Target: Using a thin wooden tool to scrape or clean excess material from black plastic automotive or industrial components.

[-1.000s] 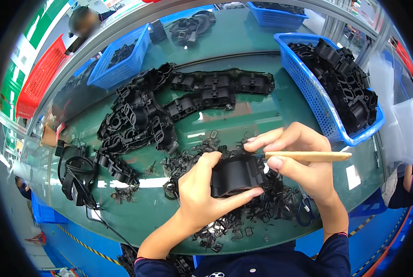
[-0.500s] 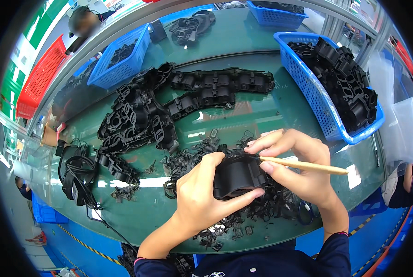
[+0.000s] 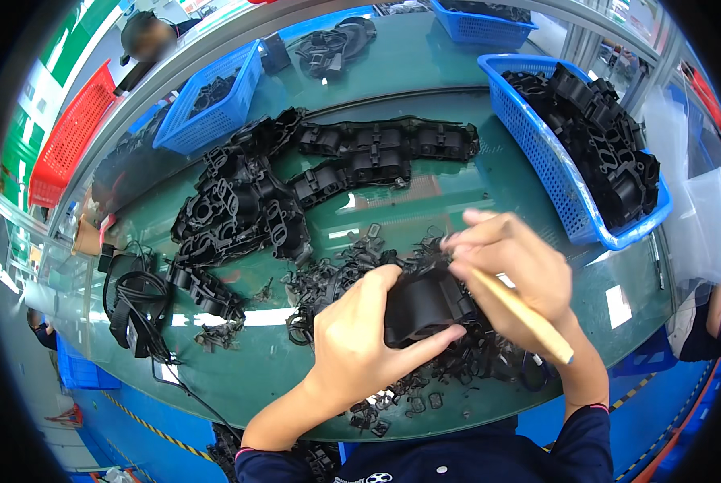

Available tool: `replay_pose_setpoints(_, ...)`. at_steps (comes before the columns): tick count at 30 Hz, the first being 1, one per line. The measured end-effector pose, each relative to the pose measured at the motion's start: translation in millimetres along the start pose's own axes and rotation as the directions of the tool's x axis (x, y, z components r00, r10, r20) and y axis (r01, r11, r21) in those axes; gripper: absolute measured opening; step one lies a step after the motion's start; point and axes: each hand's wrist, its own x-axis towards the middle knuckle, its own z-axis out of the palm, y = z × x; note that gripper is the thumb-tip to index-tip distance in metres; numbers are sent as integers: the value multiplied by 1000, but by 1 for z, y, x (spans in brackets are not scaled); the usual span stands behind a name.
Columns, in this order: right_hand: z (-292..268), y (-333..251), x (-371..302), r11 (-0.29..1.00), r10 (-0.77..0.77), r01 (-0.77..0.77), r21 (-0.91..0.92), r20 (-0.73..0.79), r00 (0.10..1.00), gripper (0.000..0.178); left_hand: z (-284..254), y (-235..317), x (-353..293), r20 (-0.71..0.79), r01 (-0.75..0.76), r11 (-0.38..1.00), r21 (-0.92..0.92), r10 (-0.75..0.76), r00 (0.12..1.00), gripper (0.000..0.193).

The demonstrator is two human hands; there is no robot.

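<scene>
My left hand [image 3: 351, 334] is closed on a black moulded plastic part [image 3: 423, 306], thumb along its near edge, fingers round its left side. At the part's far right corner is my right hand [image 3: 521, 262], slightly blurred, gripping a tool with a pale wooden handle [image 3: 529, 318]. The handle slants down and right out of the palm; the tool's working end is hidden behind the fingers. Under and around the held part lies a pile of small black plastic scraps [image 3: 336, 278].
More black moulded parts [image 3: 239, 201] lie stacked at the left and along the back [image 3: 376, 149]. A blue basket [image 3: 537, 153] full of them stands on the right, another blue basket [image 3: 215, 105] at the back left. A power adapter with coiled cable [image 3: 139, 302] sits at the left edge.
My right hand has turned, so the wooden handle swings from nearly level to pointing down toward me. The black plastic part has shifted slightly right in my left hand.
</scene>
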Motion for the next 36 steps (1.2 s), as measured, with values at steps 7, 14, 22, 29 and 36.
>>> replay_pose_setpoints(7, -5, 4, 0, 986, -65, 44, -163, -131, 989, 21, -3, -4, 7, 141, 178, 931, -318, -139, 980, 65)
replay_pose_setpoints(14, -15, -9, 3, 665, 540, -493, 561, 96, 836, 5, 0, -3, 2, -29, 55, 995, -83, -58, 998, 65)
replay_pose_setpoints(22, -17, -16, 4, 534, 614, -643, 548, 271, 741, 9, 6, -3, -2, -207, -74, 982, 176, 111, 972, 66)
replay_pose_setpoints(29, -20, -21, 4, 500, 641, -635, 588, 242, 728, 8, 8, -3, -2, -211, -134, 961, 244, 188, 959, 67)
replay_pose_setpoints(36, -17, -20, 1, 480, 634, -594, 646, 213, 744, 9, 11, -7, -3, -221, -168, 949, 265, 229, 948, 63)
